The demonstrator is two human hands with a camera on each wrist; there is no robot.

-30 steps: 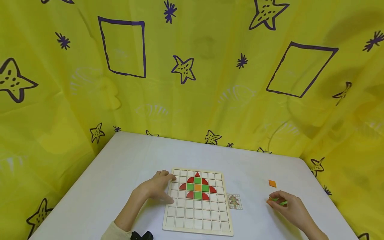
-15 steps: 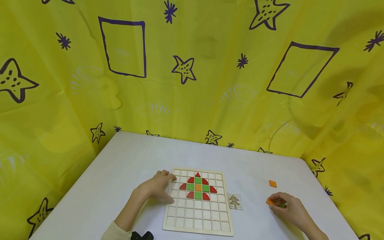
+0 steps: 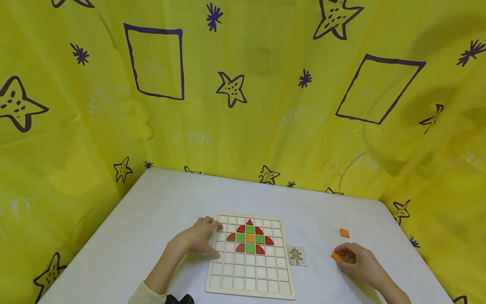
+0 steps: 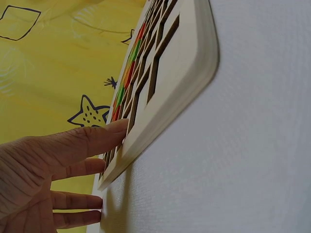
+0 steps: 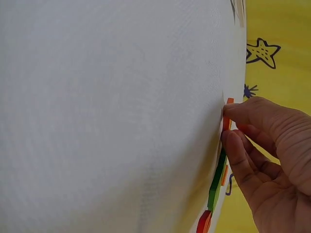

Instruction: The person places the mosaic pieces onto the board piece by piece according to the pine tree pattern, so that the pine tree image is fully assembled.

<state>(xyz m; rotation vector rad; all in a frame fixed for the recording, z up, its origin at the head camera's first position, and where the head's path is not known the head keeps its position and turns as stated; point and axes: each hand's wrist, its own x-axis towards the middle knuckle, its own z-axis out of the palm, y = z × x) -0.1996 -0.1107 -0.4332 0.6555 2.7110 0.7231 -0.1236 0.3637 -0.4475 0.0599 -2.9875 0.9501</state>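
Note:
In the head view, a wooden grid board point(image 3: 243, 287) lies on the white table. Red, green and orange tiles point(image 3: 250, 238) form a tree shape in its upper cells. My left hand point(image 3: 195, 238) rests along the board's left edge, fingers extended; in the left wrist view the thumb point(image 4: 97, 140) lies on the rim. To the board's right, my right hand point(image 3: 358, 259) pinches an orange tile point(image 3: 336, 256) low at the table between thumb and fingers. In the right wrist view, a green tile point(image 5: 216, 182) and a red tile point(image 5: 204, 222) lie beneath this hand.
Another orange tile point(image 3: 344, 233) lies just beyond the right hand. A small picture card point(image 3: 297, 256) with a gridded tree sits against the board's right side. A black object point(image 3: 180, 299) shows at the front edge. Yellow patterned curtains point(image 3: 235, 139) enclose the table.
My right hand has shifted slightly left with the orange tile. Green pieces seen under its fingers earlier are now hidden in the head view. The left hand and board stay put.

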